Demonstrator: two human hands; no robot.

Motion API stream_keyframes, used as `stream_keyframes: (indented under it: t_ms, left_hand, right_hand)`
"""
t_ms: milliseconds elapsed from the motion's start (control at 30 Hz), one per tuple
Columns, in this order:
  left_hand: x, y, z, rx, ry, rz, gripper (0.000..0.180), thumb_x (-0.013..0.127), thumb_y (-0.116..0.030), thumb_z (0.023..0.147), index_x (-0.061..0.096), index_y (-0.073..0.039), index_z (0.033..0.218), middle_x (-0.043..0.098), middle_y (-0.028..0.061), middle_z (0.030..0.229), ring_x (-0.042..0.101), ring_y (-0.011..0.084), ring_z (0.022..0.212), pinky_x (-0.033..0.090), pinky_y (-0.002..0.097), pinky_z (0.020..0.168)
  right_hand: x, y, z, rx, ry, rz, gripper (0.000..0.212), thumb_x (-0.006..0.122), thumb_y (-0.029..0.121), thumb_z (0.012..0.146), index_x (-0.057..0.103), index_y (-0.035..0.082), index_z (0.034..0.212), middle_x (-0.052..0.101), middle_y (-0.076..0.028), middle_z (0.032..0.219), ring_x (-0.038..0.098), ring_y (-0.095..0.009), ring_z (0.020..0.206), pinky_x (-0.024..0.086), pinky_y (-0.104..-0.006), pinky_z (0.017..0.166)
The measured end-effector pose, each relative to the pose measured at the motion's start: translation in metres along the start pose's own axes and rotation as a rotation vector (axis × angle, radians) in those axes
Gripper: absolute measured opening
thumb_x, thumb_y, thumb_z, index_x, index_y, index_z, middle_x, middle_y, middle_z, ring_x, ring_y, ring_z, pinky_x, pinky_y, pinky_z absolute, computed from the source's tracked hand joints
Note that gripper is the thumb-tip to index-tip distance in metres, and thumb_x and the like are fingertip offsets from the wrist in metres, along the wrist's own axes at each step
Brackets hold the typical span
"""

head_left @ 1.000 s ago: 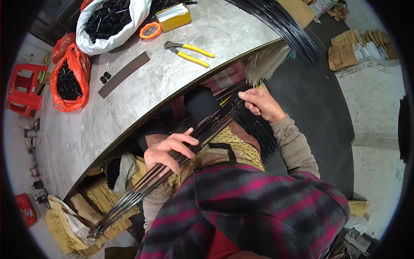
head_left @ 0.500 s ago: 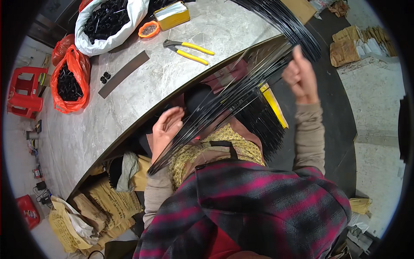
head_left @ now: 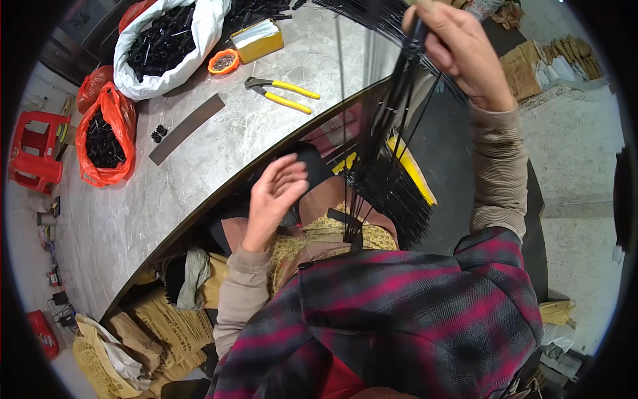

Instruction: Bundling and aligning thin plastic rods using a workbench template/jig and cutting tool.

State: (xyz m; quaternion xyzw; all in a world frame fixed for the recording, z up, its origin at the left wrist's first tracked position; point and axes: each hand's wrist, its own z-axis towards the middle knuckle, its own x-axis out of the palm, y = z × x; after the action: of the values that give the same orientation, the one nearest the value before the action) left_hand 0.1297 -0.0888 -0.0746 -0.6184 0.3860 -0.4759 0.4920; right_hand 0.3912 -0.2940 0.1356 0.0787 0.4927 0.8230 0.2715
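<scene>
Holding black rods (head_left: 389, 110), mostly gathered, some strays splayed: right hand (head_left: 465, 56), grip closed round upper ends; left hand (head_left: 276, 196) loosely open, empty. Lap pile (head_left: 399, 199), counter (head_left: 199, 159) stack (head_left: 362, 14) apparently remaining.

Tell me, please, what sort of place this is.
It looks like a small workshop: yellow-handled pliers lie on the grey table, a white sack there holds many black parts, and the right hand grips a bunch of thin black rods.

From here I see bright light across the counter (head_left: 199, 159), deep shadow under its near edge, motion blur on the black rods (head_left: 387, 110), and fisheye bending toward a black rim.
</scene>
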Motion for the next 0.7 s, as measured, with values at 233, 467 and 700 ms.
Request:
stream_keyframes:
  t_ms: [233,467,700]
  left_hand:
    - [0.052,-0.044,0.028,0.043,0.180,-0.241,0.055,0.070,-0.011,0.097,0.047,0.002,0.146,0.068,0.0089,0.110,0.063,0.0143,0.102,0.048,0.0285,0.094]
    - [0.023,-0.011,0.028,0.133,-0.092,-0.295,0.021,0.063,-0.015,0.103,0.066,0.003,0.094,0.067,0.0068,0.090,0.062,0.0125,0.078,0.052,0.0273,0.076]
    - [0.006,-0.009,0.023,0.153,-0.146,-0.236,0.026,0.062,-0.021,0.104,0.068,0.003,0.100,0.067,0.0047,0.088,0.062,0.0117,0.077,0.049,0.0254,0.076]
  right_hand:
    - [0.032,0.045,0.007,0.387,-0.098,-0.211,0.041,0.053,0.038,0.108,0.069,0.002,0.095,0.046,0.006,0.054,0.035,-0.002,0.044,0.023,-0.0207,0.042]
    - [0.017,0.020,0.013,0.469,0.044,-0.128,0.039,0.054,0.036,0.108,0.069,0.003,0.094,0.045,0.008,0.058,0.034,-0.002,0.048,0.024,-0.0210,0.045]
    - [0.004,-0.014,0.005,0.488,-0.045,-0.129,0.038,0.055,0.034,0.108,0.068,0.002,0.094,0.046,0.006,0.059,0.034,-0.002,0.048,0.024,-0.0218,0.044]
